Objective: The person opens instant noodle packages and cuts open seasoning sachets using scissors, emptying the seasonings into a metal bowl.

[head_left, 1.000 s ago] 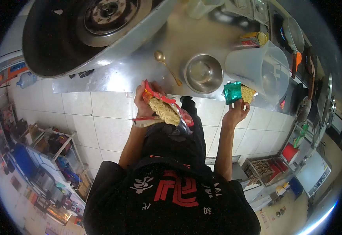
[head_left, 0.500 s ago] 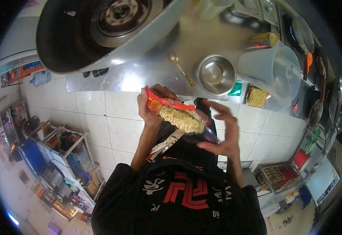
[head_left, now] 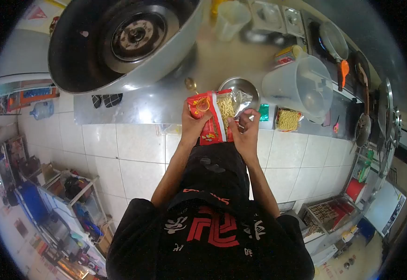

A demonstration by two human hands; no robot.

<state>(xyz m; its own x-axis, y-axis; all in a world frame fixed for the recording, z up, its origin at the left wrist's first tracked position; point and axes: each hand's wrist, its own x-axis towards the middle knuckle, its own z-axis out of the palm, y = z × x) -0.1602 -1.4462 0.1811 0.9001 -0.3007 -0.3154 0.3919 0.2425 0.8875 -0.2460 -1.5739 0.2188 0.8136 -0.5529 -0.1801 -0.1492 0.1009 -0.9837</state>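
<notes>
A red noodle packet (head_left: pixel 208 114), torn open with a yellow noodle block (head_left: pixel 226 106) showing, is between my hands at the counter's front edge. My left hand (head_left: pixel 193 125) grips its left side. On the right side, my right hand (head_left: pixel 246 133) pinches the wrapper near the noodles. Behind the packet is a steel bowl (head_left: pixel 249 89), partly covered by it. A spoon (head_left: pixel 191 85) lies to the bowl's left, its handle hidden. Right of my right hand lie a green sachet (head_left: pixel 264 112) and another noodle block (head_left: pixel 288 120).
A large dark round vessel (head_left: pixel 84 60) stands at the back left of the steel counter (head_left: pixel 133 105). On the right are a big clear jug (head_left: pixel 282 81), a can (head_left: pixel 285 56) and a pan (head_left: pixel 333 39) on the stove. A smaller jug (head_left: pixel 231 19) stands behind.
The packet has moved up over the counter edge and turned more upright, partly covering the bowl. My right hand has let go of the green sachet and now grips the packet's right side.
</notes>
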